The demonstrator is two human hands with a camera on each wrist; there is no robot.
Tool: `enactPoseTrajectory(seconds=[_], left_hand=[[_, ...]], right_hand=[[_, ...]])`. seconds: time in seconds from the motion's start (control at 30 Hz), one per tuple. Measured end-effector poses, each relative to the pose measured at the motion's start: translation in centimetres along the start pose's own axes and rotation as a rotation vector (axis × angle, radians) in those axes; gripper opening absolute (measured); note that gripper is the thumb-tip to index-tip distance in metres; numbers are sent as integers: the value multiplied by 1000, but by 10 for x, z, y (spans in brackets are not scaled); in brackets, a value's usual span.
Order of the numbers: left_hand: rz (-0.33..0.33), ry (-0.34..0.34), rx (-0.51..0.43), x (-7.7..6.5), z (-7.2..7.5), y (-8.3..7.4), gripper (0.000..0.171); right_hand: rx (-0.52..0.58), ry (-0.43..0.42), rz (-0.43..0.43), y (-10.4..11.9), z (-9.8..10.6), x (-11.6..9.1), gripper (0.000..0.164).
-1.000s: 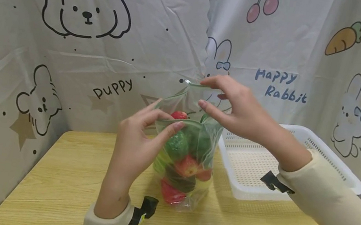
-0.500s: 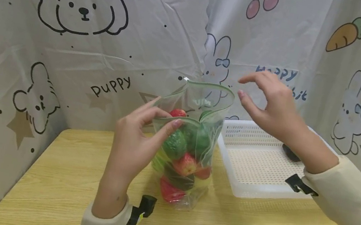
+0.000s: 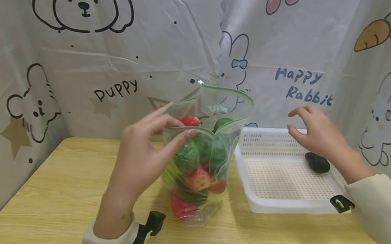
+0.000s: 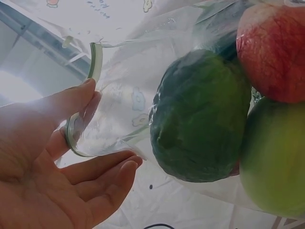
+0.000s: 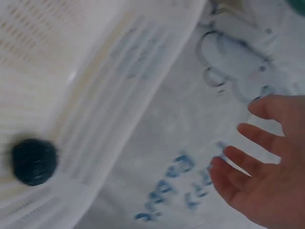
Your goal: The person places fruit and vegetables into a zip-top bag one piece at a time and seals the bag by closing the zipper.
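A clear zip bag with a green-edged mouth stands upright on the table, its top spread wide. Inside are several fruits, among them a bumpy dark green one, a red one and a yellow-green one. My left hand pinches the near rim of the bag between thumb and fingers. Above the white basket my right hand hangs with loosely bent fingers, holding nothing. A dark avocado lies in that basket, below the right hand and apart from it.
The white plastic basket sits right of the bag, on the wooden table. Behind the table hangs a pale curtain printed with cartoon animals.
My right hand has let go of the bag's far rim and moved right, over the basket. The avocado, hidden at first, is now in full view. My left hand still pinches the bag.
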State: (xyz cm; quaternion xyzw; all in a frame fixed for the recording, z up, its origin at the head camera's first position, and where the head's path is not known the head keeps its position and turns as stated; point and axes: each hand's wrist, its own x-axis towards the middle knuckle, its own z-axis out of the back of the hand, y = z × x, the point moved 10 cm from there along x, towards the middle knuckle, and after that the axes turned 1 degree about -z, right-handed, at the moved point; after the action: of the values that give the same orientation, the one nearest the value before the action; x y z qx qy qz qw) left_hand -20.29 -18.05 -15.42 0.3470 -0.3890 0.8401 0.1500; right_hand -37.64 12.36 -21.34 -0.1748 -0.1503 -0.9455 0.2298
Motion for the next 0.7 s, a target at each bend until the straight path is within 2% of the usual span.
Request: enactPoseTrajectory(seconds=[0.07,0.23,0.37,0.43,0.53,0.7], left_hand=[[2,1,2,0,1,0,23],[0,12,-9,0,0,-3,24],[-1,19,-14,0,-3,-3,24],[-7,19,-18,0,-3,-3,23],[-14,23,-10,0,-4,-2,22],[-12,38,2,-1,-5,-1,21]], right_hand=[[-10,124,-33,-22,-20,0,35],[4,361,-82,-72,-57,-5,41],[98,633,-224,-104,-85,-21,58],[149,739,-303,-115,-95,-29,67],[182,787,-338,-123,-103,-30,70],[140,768,-330,-132,-115,-30,60]])
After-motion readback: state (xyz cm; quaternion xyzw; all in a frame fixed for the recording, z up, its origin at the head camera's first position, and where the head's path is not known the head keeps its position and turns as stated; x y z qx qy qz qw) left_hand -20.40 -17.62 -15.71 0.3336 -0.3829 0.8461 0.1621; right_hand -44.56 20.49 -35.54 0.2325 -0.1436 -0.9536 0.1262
